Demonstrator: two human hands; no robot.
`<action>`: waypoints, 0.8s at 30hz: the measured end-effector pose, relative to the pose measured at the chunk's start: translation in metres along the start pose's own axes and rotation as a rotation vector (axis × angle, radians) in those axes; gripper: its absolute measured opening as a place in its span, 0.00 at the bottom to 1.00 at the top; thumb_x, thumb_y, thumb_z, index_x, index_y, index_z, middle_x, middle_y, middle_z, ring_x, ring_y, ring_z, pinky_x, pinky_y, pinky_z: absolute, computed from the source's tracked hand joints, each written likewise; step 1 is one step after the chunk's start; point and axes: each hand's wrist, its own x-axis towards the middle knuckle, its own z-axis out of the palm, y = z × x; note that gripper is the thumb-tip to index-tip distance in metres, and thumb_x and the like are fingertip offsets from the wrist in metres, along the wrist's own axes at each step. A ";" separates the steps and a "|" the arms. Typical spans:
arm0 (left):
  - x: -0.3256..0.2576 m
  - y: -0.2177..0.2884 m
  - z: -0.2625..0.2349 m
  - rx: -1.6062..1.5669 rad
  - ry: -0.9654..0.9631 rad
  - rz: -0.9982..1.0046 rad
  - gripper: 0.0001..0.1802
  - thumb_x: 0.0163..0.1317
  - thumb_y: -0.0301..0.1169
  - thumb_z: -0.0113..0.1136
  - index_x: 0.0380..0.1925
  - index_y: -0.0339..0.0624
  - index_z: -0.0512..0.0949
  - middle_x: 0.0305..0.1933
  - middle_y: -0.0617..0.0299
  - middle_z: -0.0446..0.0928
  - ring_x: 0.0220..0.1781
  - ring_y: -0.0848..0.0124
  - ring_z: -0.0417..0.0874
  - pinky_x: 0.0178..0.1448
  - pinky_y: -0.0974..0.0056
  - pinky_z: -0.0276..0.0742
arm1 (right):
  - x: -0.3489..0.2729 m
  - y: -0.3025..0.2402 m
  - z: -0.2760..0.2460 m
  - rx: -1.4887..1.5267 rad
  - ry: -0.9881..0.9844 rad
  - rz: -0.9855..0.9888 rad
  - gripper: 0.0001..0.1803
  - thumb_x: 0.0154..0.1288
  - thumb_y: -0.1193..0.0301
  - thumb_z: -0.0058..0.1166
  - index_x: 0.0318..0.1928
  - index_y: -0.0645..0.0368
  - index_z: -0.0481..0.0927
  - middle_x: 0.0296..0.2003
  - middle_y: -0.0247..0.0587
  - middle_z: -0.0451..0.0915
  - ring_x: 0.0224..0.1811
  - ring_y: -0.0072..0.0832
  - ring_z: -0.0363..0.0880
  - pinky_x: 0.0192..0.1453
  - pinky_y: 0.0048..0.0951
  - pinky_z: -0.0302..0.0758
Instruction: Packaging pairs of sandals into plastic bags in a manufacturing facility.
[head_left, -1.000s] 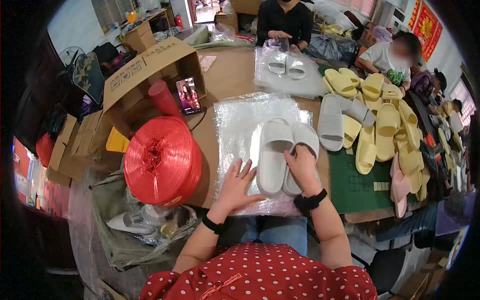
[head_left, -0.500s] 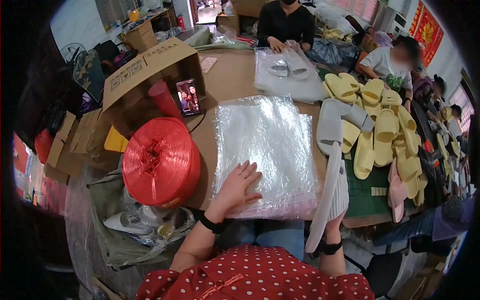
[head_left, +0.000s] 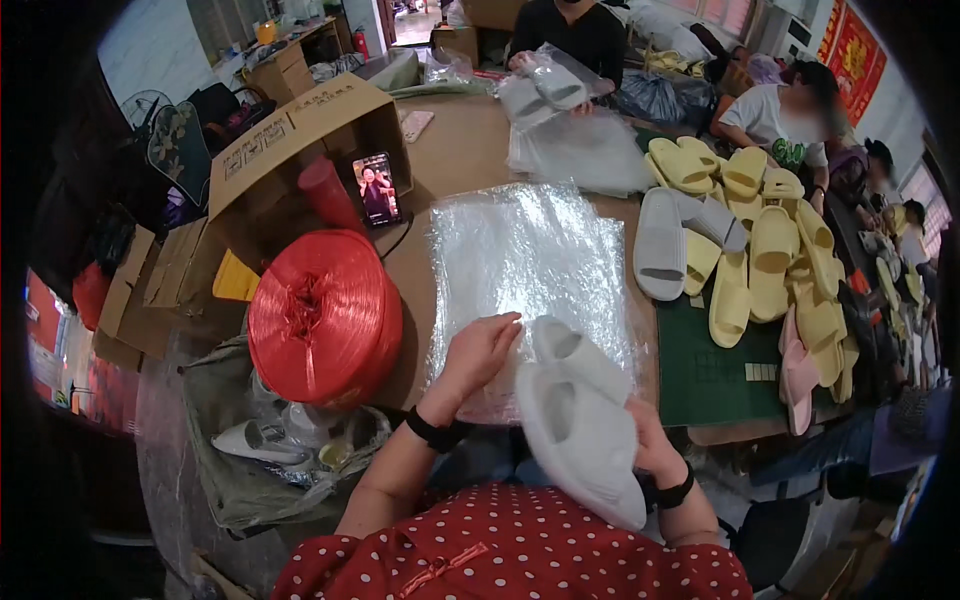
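Observation:
My right hand (head_left: 655, 440) is closed on a pair of white slippers (head_left: 580, 425), holding them tilted over the near edge of the table. One slipper partly covers the other. Beneath and behind them lies a stack of clear plastic bags (head_left: 510, 250). Over the left part of this stack is my left hand (head_left: 478, 358), turned on its side with the fingers stretched out toward the slippers. Nothing shows in it. Whether its lower edge touches the top bag is hard to see.
A red roll of plastic twine (head_left: 320, 320) stands left, before a cardboard box (head_left: 300, 130) and a lit phone (head_left: 377, 190). Grey slippers (head_left: 660, 245) and several yellow slippers (head_left: 770, 255) lie right. Across the table a person holds bagged slippers (head_left: 555, 82); others sit right.
My right hand has brought the white slippers leftward and up, in front of the bags. My left hand has turned from lying flat onto its side. The person opposite has lifted the bagged slippers.

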 end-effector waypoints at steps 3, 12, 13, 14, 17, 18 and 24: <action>0.006 -0.003 -0.003 -0.176 -0.008 -0.012 0.20 0.74 0.38 0.49 0.58 0.40 0.77 0.53 0.48 0.82 0.57 0.55 0.82 0.61 0.63 0.74 | 0.003 -0.004 0.007 -0.015 -0.146 0.027 0.22 0.59 0.74 0.53 0.55 0.60 0.79 0.51 0.54 0.79 0.52 0.52 0.79 0.54 0.40 0.76; -0.008 0.016 -0.011 0.029 -0.085 0.429 0.23 0.70 0.32 0.50 0.64 0.44 0.73 0.72 0.51 0.67 0.76 0.48 0.60 0.77 0.51 0.55 | 0.001 -0.006 0.009 -0.620 -0.004 0.248 0.13 0.63 0.68 0.55 0.43 0.65 0.75 0.39 0.55 0.75 0.41 0.54 0.77 0.43 0.47 0.75; -0.010 0.019 -0.008 0.029 -0.085 0.427 0.23 0.70 0.32 0.50 0.64 0.44 0.73 0.72 0.51 0.67 0.76 0.48 0.60 0.77 0.51 0.55 | 0.003 -0.007 0.013 -0.626 -0.024 0.211 0.12 0.64 0.68 0.55 0.40 0.65 0.74 0.38 0.55 0.74 0.40 0.54 0.76 0.42 0.49 0.75; -0.015 0.024 -0.004 0.075 -0.076 0.472 0.23 0.70 0.33 0.51 0.64 0.43 0.72 0.72 0.51 0.67 0.75 0.47 0.61 0.77 0.48 0.55 | 0.005 -0.009 0.017 -0.632 -0.044 0.173 0.12 0.64 0.67 0.55 0.38 0.65 0.73 0.37 0.55 0.74 0.39 0.55 0.76 0.41 0.50 0.74; -0.017 0.029 -0.001 0.116 -0.092 0.525 0.24 0.71 0.35 0.51 0.65 0.44 0.70 0.73 0.53 0.65 0.76 0.49 0.59 0.78 0.43 0.51 | 0.013 0.008 0.023 -0.652 0.078 0.140 0.12 0.64 0.67 0.55 0.40 0.65 0.73 0.37 0.55 0.74 0.39 0.55 0.76 0.41 0.50 0.74; -0.018 0.031 -0.002 0.132 -0.105 0.553 0.23 0.71 0.35 0.50 0.65 0.43 0.70 0.73 0.52 0.65 0.76 0.49 0.59 0.78 0.44 0.51 | 0.021 0.008 0.023 -0.672 0.099 0.186 0.12 0.64 0.67 0.55 0.39 0.64 0.73 0.37 0.55 0.74 0.39 0.55 0.76 0.41 0.50 0.74; -0.033 0.045 -0.005 0.139 -0.191 0.581 0.24 0.72 0.32 0.48 0.67 0.41 0.69 0.76 0.56 0.61 0.79 0.54 0.55 0.80 0.45 0.43 | 0.047 0.011 0.038 -0.675 0.105 0.123 0.11 0.62 0.71 0.55 0.38 0.67 0.71 0.38 0.58 0.72 0.40 0.56 0.75 0.43 0.50 0.74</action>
